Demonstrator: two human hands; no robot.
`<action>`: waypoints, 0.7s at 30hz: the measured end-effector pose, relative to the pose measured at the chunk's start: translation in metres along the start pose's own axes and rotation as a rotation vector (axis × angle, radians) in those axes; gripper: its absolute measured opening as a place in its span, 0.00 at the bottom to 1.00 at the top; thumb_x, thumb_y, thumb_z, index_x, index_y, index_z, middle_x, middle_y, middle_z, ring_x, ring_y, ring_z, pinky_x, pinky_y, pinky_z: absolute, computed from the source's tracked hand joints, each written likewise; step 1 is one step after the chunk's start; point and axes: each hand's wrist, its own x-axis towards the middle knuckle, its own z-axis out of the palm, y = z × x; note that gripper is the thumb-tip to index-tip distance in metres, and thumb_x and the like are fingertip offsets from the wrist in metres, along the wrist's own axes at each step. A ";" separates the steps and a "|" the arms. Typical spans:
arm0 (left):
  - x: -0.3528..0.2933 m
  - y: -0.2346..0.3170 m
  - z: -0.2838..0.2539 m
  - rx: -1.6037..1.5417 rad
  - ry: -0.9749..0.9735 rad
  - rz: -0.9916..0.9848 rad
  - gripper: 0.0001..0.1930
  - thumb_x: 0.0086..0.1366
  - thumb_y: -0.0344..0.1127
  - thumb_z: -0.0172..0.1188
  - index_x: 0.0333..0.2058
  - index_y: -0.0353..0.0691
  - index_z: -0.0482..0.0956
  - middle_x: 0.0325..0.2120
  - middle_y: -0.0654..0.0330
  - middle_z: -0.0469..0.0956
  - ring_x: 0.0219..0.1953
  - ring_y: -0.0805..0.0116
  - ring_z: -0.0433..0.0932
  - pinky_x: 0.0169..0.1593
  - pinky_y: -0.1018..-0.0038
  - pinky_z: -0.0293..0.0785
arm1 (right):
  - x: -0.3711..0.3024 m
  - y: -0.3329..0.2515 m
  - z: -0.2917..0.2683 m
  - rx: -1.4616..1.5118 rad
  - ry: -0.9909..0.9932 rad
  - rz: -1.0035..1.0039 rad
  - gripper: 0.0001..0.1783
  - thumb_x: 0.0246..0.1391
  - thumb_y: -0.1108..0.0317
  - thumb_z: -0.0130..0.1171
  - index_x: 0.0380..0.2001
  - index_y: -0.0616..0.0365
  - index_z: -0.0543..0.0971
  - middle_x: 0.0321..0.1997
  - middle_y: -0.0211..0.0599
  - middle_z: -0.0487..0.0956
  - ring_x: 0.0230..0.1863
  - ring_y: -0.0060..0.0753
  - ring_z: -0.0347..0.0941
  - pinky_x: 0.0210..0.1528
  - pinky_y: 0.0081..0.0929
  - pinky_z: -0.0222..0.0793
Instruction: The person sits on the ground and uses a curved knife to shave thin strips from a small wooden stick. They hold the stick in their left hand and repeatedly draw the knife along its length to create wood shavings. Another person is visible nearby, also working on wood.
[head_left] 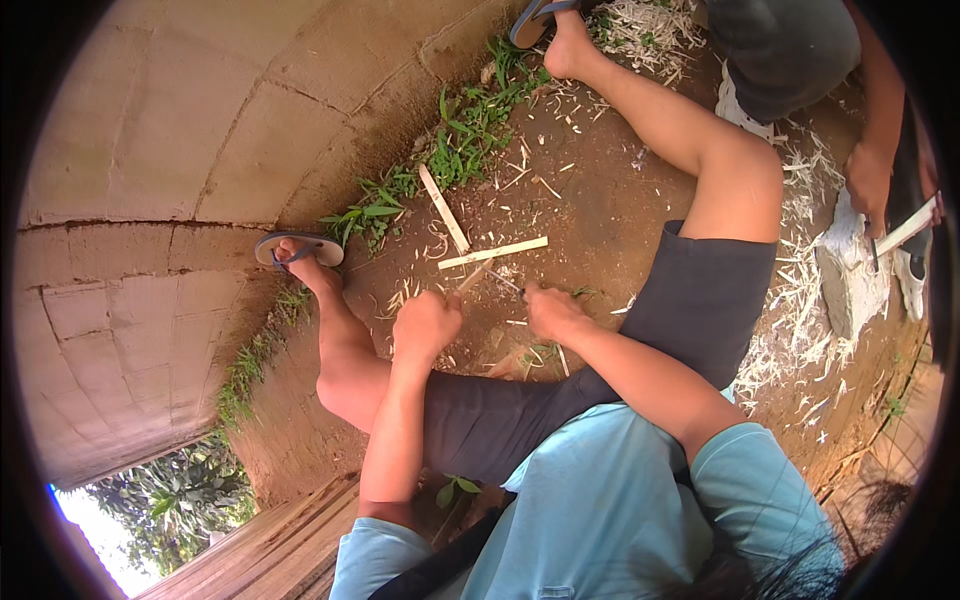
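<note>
Left fingers (448,310) grip a wooden stick (473,279) — right fingers (536,297) clasp a thin knife (508,284).

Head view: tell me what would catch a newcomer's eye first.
Probably the middle, where the left hand grips a stick and the right hand holds a knife close to it. Just beyond, two pale wood strips lie on the brown ground. At the right, pale shavings litter the ground near another person's hand.

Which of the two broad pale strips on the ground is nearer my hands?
The crosswise strip, just past your left hand and right hand; the other strip slants toward plants.
</note>
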 end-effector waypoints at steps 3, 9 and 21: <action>0.001 -0.013 0.009 -0.001 0.093 0.042 0.22 0.63 0.49 0.52 0.30 0.32 0.82 0.29 0.39 0.79 0.38 0.42 0.79 0.44 0.55 0.74 | 0.002 -0.008 -0.008 -0.037 0.035 -0.022 0.16 0.55 0.68 0.50 0.46 0.62 0.70 0.37 0.57 0.79 0.42 0.59 0.77 0.45 0.50 0.72; 0.000 -0.003 0.005 0.008 0.070 0.041 0.22 0.64 0.49 0.52 0.29 0.33 0.82 0.28 0.41 0.80 0.37 0.42 0.79 0.44 0.55 0.74 | 0.015 0.008 0.011 -0.022 0.032 -0.016 0.19 0.56 0.65 0.49 0.48 0.67 0.68 0.39 0.58 0.79 0.43 0.58 0.77 0.45 0.48 0.73; 0.003 -0.016 0.000 -0.057 0.149 0.024 0.22 0.64 0.51 0.52 0.29 0.36 0.83 0.25 0.42 0.79 0.35 0.43 0.79 0.42 0.55 0.74 | -0.012 -0.029 -0.013 0.118 0.038 -0.077 0.17 0.57 0.62 0.47 0.47 0.59 0.68 0.35 0.57 0.79 0.39 0.63 0.76 0.42 0.54 0.70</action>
